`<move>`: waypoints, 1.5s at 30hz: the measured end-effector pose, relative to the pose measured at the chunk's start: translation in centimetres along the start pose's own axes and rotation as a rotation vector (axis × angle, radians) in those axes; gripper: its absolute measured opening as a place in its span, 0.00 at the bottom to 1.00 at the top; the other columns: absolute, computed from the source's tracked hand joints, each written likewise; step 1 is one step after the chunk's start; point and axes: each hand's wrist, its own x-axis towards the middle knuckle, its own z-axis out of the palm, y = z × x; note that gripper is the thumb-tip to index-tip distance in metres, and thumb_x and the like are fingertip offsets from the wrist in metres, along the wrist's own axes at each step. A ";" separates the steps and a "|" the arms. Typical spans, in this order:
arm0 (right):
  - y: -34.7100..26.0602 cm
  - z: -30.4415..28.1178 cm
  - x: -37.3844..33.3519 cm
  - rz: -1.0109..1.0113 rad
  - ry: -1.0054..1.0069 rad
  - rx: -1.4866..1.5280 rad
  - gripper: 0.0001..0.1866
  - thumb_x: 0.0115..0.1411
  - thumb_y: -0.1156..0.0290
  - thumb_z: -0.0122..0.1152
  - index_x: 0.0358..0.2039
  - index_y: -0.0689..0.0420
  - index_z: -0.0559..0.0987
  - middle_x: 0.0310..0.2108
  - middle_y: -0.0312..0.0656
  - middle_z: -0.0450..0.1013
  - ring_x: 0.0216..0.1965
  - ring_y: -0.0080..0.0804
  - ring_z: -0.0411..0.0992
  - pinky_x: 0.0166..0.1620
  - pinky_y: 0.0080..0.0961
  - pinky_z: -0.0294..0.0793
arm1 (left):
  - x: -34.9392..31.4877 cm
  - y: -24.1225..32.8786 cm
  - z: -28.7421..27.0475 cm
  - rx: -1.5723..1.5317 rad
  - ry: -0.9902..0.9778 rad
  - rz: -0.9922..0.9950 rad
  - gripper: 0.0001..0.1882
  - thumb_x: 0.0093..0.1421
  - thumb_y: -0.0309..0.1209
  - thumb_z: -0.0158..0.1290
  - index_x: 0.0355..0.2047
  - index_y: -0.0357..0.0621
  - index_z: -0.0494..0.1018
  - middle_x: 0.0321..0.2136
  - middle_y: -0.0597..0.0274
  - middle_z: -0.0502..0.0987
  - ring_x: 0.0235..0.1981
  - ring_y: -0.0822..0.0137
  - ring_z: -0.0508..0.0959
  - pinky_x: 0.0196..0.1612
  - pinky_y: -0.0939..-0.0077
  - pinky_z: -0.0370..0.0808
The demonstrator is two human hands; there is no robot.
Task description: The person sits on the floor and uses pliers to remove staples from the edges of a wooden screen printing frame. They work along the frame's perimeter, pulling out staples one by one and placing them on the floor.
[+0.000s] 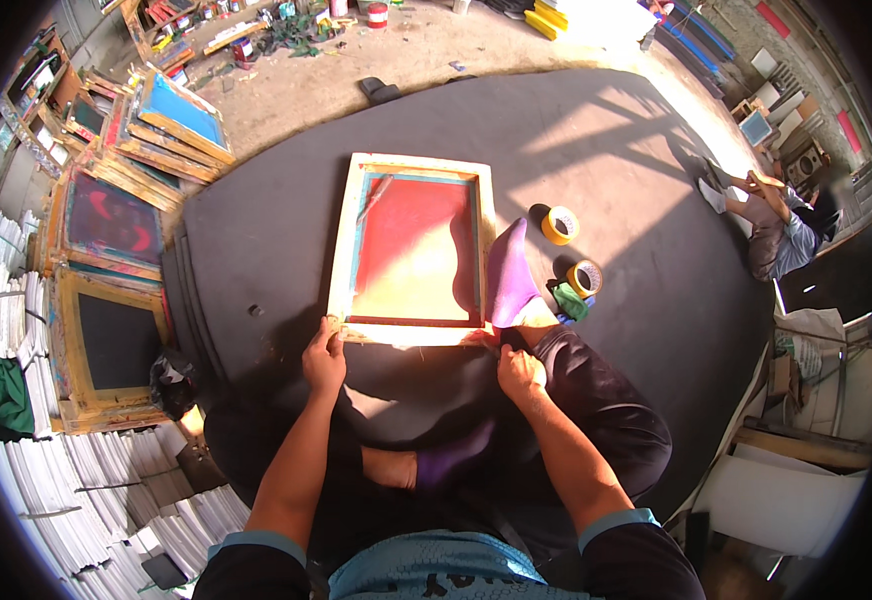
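Note:
A wooden screen-printing frame (340, 245) with red mesh lies before me on the dark padded surface. Light falls across its mesh, and teal strips line the inner edges. My left hand (325, 362) is closed on the frame's near left corner, thumb on top. Close to the near right corner, my right hand (522, 373) is closed in a fist; a small dark thing shows by its fingers, its kind unclear. My foot in a purple sock (511, 272) rests against the frame's right side. Two rolls of yellow tape (560, 225) lie to the right, beside a green and blue cloth (569, 301).
Stacked wooden screens (116, 215) lean at the left, above piles of white paper (106, 485). A black plastic bag (172, 383) sits by the left edge. Another person (781, 230) sits at the far right. Paint cans (377, 15) stand on the floor beyond.

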 end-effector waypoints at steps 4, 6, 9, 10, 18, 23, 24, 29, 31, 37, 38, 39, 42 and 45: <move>-0.1 0.3 -0.1 0.089 -0.035 0.042 0.11 0.64 0.63 0.54 0.40 0.57 0.76 0.32 0.57 0.81 0.36 0.55 0.82 0.42 0.48 0.83 | -0.1 -0.3 0.5 -0.076 0.014 -0.018 0.25 0.63 0.28 0.60 0.61 0.41 0.74 0.44 0.44 0.83 0.43 0.49 0.85 0.46 0.62 0.81; 0.3 0.8 0.1 0.057 -0.024 0.045 0.12 0.63 0.61 0.57 0.40 0.57 0.76 0.31 0.56 0.81 0.35 0.55 0.82 0.41 0.48 0.83 | 0.0 -0.5 0.6 -0.098 0.007 -0.033 0.24 0.63 0.27 0.60 0.60 0.39 0.75 0.43 0.43 0.83 0.42 0.49 0.85 0.45 0.63 0.81; 1.0 1.6 0.1 0.018 -0.011 0.067 0.14 0.62 0.60 0.60 0.40 0.56 0.75 0.31 0.56 0.81 0.34 0.55 0.82 0.40 0.48 0.83 | 0.0 -0.3 0.3 -0.109 -0.007 -0.037 0.24 0.64 0.26 0.59 0.60 0.36 0.74 0.44 0.41 0.83 0.43 0.51 0.85 0.46 0.64 0.80; 1.2 1.8 0.2 0.006 -0.004 0.078 0.15 0.61 0.59 0.61 0.41 0.56 0.74 0.30 0.56 0.81 0.34 0.56 0.82 0.39 0.48 0.83 | 0.0 -0.1 0.2 -0.109 -0.021 -0.043 0.24 0.65 0.26 0.58 0.61 0.35 0.73 0.45 0.40 0.83 0.43 0.53 0.85 0.47 0.66 0.80; 2.9 5.0 0.9 -0.213 0.291 0.253 0.12 0.62 0.61 0.61 0.35 0.58 0.77 0.20 0.56 0.76 0.25 0.57 0.79 0.30 0.49 0.79 | 0.2 0.7 -0.2 -0.110 -0.013 -0.035 0.24 0.65 0.29 0.59 0.61 0.33 0.73 0.45 0.40 0.83 0.43 0.51 0.85 0.47 0.66 0.79; 4.1 5.0 1.9 -0.179 0.180 0.560 0.15 0.60 0.62 0.64 0.32 0.63 0.78 0.24 0.60 0.76 0.30 0.60 0.79 0.33 0.46 0.77 | 0.4 0.6 -0.4 -0.123 0.007 -0.013 0.24 0.64 0.31 0.61 0.58 0.35 0.75 0.43 0.45 0.83 0.40 0.50 0.83 0.46 0.63 0.79; 3.7 4.4 1.7 -0.159 0.170 0.594 0.16 0.59 0.61 0.64 0.33 0.64 0.79 0.25 0.60 0.76 0.31 0.60 0.79 0.34 0.46 0.78 | 0.6 0.8 -0.6 0.004 0.083 0.086 0.23 0.63 0.31 0.61 0.57 0.36 0.76 0.44 0.46 0.83 0.42 0.50 0.82 0.48 0.61 0.78; 0.3 1.0 -2.8 -0.097 0.090 0.654 0.20 0.59 0.57 0.67 0.39 0.64 0.80 0.28 0.59 0.77 0.35 0.60 0.79 0.36 0.45 0.78 | -1.2 7.2 -2.4 0.139 0.054 0.440 0.18 0.59 0.33 0.63 0.48 0.38 0.80 0.46 0.50 0.82 0.46 0.49 0.80 0.52 0.58 0.76; -1.4 0.4 -3.6 -0.131 0.012 0.679 0.20 0.61 0.56 0.67 0.41 0.62 0.80 0.28 0.57 0.78 0.36 0.58 0.80 0.37 0.44 0.77 | -3.2 7.9 -0.2 -0.178 -0.211 0.471 0.15 0.59 0.31 0.63 0.45 0.38 0.81 0.45 0.50 0.83 0.46 0.50 0.80 0.51 0.58 0.76; -5.6 -1.4 -4.9 -0.208 -0.100 0.734 0.20 0.63 0.55 0.67 0.40 0.62 0.80 0.32 0.57 0.79 0.37 0.55 0.80 0.42 0.42 0.77 | -7.1 10.4 5.2 -0.527 -0.381 0.249 0.07 0.69 0.25 0.54 0.42 0.35 0.80 0.34 0.54 0.82 0.33 0.66 0.81 0.37 0.72 0.77; -5.8 -1.4 -4.8 -0.178 -0.173 0.766 0.20 0.64 0.56 0.67 0.41 0.62 0.80 0.33 0.57 0.79 0.38 0.54 0.80 0.42 0.41 0.77 | -7.3 9.8 5.7 -0.536 -0.394 0.211 0.07 0.69 0.26 0.54 0.41 0.35 0.79 0.32 0.55 0.81 0.32 0.66 0.81 0.37 0.72 0.77; -6.2 -1.4 -5.1 -0.191 -0.155 0.770 0.19 0.65 0.56 0.66 0.42 0.62 0.79 0.30 0.54 0.78 0.34 0.45 0.80 0.41 0.38 0.77 | -7.4 9.5 5.8 -0.541 -0.408 0.171 0.07 0.69 0.26 0.54 0.40 0.34 0.79 0.30 0.56 0.81 0.31 0.67 0.81 0.36 0.72 0.77; -5.9 -1.7 -4.9 -0.181 -0.354 0.807 0.25 0.65 0.51 0.63 0.51 0.59 0.78 0.36 0.57 0.80 0.43 0.51 0.79 0.47 0.44 0.76 | -7.4 8.8 6.1 -0.627 -0.496 0.070 0.07 0.70 0.27 0.53 0.38 0.35 0.76 0.28 0.61 0.79 0.28 0.71 0.80 0.34 0.74 0.77; -5.4 -0.7 -4.5 -0.211 -0.438 0.869 0.27 0.65 0.50 0.62 0.52 0.60 0.78 0.40 0.57 0.80 0.47 0.51 0.79 0.50 0.44 0.75 | -7.6 8.5 6.1 -0.647 -0.561 -0.001 0.07 0.71 0.28 0.51 0.37 0.37 0.74 0.28 0.64 0.78 0.27 0.74 0.79 0.32 0.77 0.77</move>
